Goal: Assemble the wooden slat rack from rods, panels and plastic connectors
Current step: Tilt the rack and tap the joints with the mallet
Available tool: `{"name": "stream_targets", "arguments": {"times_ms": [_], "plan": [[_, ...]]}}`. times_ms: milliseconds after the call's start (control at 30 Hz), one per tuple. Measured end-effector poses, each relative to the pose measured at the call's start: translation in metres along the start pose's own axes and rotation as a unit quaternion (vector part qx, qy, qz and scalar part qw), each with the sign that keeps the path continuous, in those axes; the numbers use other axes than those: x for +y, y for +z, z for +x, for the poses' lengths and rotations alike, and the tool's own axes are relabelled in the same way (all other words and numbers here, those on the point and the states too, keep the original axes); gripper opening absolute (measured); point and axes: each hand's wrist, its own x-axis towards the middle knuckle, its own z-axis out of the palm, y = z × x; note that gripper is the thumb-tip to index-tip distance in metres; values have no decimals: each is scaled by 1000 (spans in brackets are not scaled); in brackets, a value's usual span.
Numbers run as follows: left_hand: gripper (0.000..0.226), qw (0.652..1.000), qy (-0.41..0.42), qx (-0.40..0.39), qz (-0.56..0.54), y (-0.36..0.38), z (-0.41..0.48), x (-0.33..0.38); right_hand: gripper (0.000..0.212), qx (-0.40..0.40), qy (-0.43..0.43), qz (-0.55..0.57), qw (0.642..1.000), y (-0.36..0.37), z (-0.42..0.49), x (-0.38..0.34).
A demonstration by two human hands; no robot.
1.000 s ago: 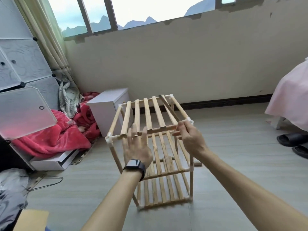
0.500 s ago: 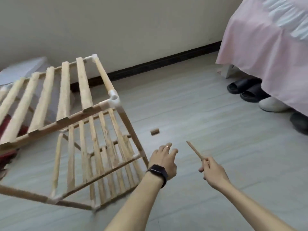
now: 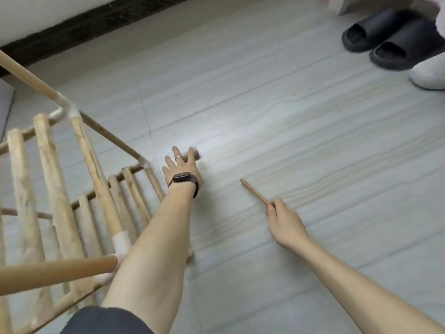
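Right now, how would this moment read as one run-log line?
left hand: fingers spread over small wooden piece on floor | right hand: holding short rod | rack: beside left arm

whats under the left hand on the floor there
A small brown wooden piece lies on the floor under the left hand; only its end shows past the fingers. The rest is covered, so whether the hand grips it cannot be told.

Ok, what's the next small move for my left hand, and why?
Probably pinch the small wooden piece and lift it: your left hand is spread over it on the floor, not gripping, while the right hand holds the rod.
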Motion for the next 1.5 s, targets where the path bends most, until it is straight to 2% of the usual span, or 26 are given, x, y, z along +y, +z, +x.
{"name": "stream_targets", "arguments": {"times_ms": [100, 167, 267, 300, 367, 433, 500, 633, 667, 733, 800, 967, 1033, 1133, 1333, 1500], "plan": [[75, 999, -3, -26, -42, 1, 26, -2, 22, -16, 16, 40, 999, -2, -1, 4], [57, 996, 13, -19, -86, 6, 34, 0, 22, -29, 25, 67, 997, -7, -6, 5], [26, 994, 47, 58, -82, 20, 24, 12, 21, -26, 51, 131, 990, -11, -19, 10], [24, 991, 56, 69, -104, 24, 15, 18, 21, -21, 60, 148, 987, -12, -25, 11], [25, 972, 66, 56, -217, 32, -2, 33, 20, 3, 61, 172, 983, -13, -34, 13], [27, 917, 30, 3, -397, 30, -21, 53, 20, 47, 49, 192, 979, -16, -44, 12], [25, 824, 3, -85, -560, 19, -42, 71, 20, 80, 32, 208, 974, -28, -55, 8], [21, 693, 27, -173, -700, -23, -97, 80, 22, 140, -34, 207, 968, -75, -90, -14], [26, 670, 36, -181, -719, -38, -114, 79, 22, 155, -54, 201, 966, -89, -102, -21], [39, 647, 68, -189, -735, -71, -149, 72, 23, 174, -92, 194, 961, -116, -130, -37], [42, 641, 105, -187, -737, -109, -188, 63, 24, 182, -129, 180, 958, -140, -163, -53], [41, 660, 197, -123, -714, -191, -286, 42, 24, 214, -213, 124, 945, -186, -251, -90], [40, 679, 239, -63, -692, -217, -321, 32, 24, 245, -240, 110, 933, -203, -283, -103], [34, 708, 308, 69, -631, -243, -361, 17, 26, 295, -274, 67, 913, -224, -323, -124], [37, 675, 360, 217, -606, -263, -418, -20, 26, 323, -350, 43, 878, -233, -384, -163], [43, 673, 359, 305, -571, -275, -448, -49, 28, 274, -375, 130, 876, -217, -413, -187]]}}
